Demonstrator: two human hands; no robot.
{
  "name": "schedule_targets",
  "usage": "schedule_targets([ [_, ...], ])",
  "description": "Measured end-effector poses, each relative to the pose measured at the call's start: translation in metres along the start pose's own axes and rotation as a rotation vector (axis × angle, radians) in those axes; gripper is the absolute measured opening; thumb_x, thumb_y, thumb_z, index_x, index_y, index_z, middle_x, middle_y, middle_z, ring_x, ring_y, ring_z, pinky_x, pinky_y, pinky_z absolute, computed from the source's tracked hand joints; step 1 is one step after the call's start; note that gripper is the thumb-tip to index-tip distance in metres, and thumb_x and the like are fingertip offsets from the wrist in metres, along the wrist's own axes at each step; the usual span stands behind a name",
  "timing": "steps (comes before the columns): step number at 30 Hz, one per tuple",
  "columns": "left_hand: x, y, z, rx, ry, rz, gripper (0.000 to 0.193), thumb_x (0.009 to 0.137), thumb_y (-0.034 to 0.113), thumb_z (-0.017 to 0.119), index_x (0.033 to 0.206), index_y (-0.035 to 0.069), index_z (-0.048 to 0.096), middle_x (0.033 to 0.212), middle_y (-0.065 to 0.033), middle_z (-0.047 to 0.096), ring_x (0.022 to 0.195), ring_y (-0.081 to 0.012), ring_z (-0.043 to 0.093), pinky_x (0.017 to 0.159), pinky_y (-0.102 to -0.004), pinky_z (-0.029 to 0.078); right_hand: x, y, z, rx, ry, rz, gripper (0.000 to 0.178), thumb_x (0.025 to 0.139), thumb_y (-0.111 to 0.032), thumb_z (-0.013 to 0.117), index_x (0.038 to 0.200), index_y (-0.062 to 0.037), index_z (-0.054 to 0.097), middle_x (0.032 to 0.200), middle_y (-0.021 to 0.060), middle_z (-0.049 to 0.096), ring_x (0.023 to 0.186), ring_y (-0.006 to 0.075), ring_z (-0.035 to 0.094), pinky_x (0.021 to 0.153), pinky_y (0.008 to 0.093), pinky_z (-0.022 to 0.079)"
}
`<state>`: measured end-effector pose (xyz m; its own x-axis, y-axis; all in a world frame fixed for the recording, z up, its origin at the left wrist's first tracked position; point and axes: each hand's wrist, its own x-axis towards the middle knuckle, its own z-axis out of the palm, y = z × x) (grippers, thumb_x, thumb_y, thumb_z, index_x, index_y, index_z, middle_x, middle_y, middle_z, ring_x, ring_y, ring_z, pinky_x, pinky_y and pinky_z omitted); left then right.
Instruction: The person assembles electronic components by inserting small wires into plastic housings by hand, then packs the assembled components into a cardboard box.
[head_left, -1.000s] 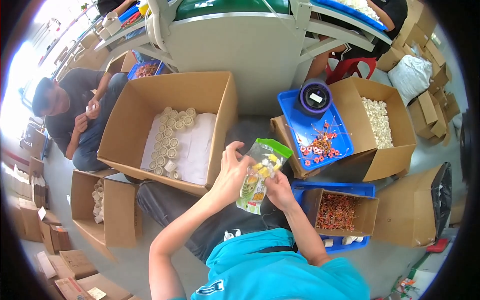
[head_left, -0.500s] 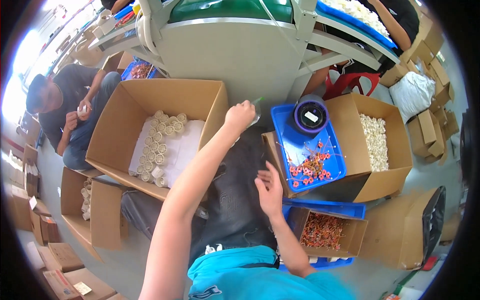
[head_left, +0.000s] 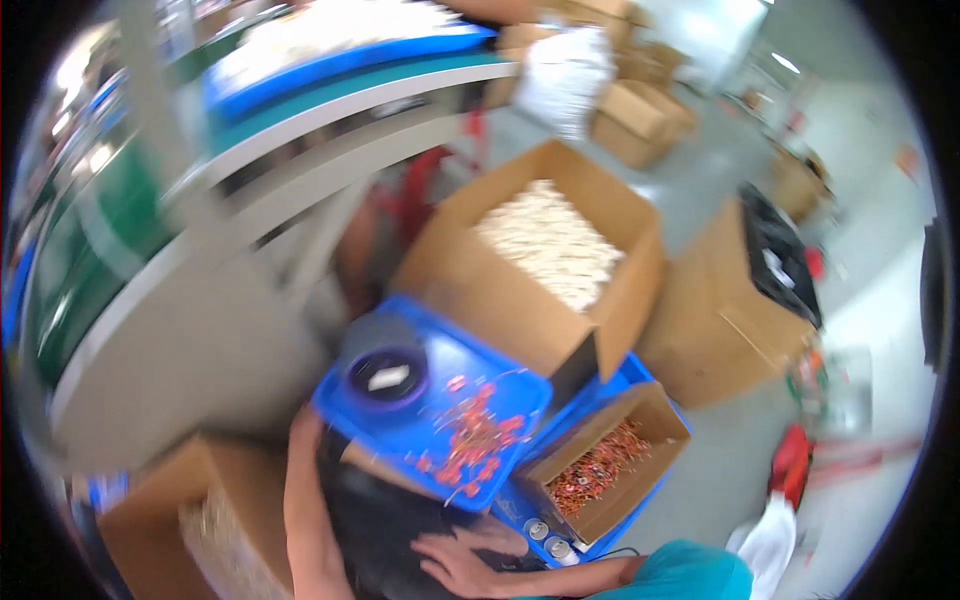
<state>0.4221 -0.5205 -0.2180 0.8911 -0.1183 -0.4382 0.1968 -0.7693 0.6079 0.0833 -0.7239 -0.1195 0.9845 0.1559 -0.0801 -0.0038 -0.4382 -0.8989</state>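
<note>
My left forearm rises from the lower edge, and my left hand (head_left: 306,425) is beside the left corner of a blue tray (head_left: 518,420). Its fingers are blurred, and whether they hold anything does not show. Lower down, my right hand (head_left: 462,563) is over my dark-clad lap (head_left: 385,520), fingers apart and nothing in them. On the tray are a round black thing with a purple rim (head_left: 388,376) and a loose pile of small pink-red parts with thin wires (head_left: 475,435).
Behind the tray stands a cardboard box (head_left: 490,305) of white pieces (head_left: 550,240). Right of it are a smaller box of reddish wired parts (head_left: 605,465) and a large carton with a black liner (head_left: 715,310). At left are a grey machine frame (head_left: 190,340) and another carton (head_left: 150,510).
The view has swung to the right, blurring much of the scene. My left hand, earlier stretched forward with something clear and green-tipped, now appears beside the tray. My right hand is now lower, over my lap.
</note>
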Motion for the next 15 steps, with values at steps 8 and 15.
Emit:
schedule_targets([
  [8,0.054,0.081,0.041,-0.363,-0.204,0.349,0.052,0.094,0.041,0.047,0.133,0.006,0.054,0.134,-0.0215,0.055,0.123,-0.0368,0.052,0.103,-0.0434,0.042,0.002,-0.014,-0.005,0.060,0.136,0.079,0.028,0.091,-0.020,0.062,0.118,-0.0102,0.064,0.120,0.0126,0.057,0.116,0.0309,0.054,0.098,0.0430,0.042],
  [15,0.037,0.001,0.069,-0.460,-0.184,0.442,0.047,0.094,0.035,0.050,0.130,0.006,0.057,0.132,-0.0215,0.056,0.121,-0.0375,0.054,0.100,-0.0440,0.044,0.020,-0.018,-0.005,0.120,0.023,0.084,0.028,0.090,-0.017,0.063,0.117,-0.0098,0.064,0.119,0.0134,0.057,0.114,0.0317,0.054,0.098,0.0425,0.042],
])
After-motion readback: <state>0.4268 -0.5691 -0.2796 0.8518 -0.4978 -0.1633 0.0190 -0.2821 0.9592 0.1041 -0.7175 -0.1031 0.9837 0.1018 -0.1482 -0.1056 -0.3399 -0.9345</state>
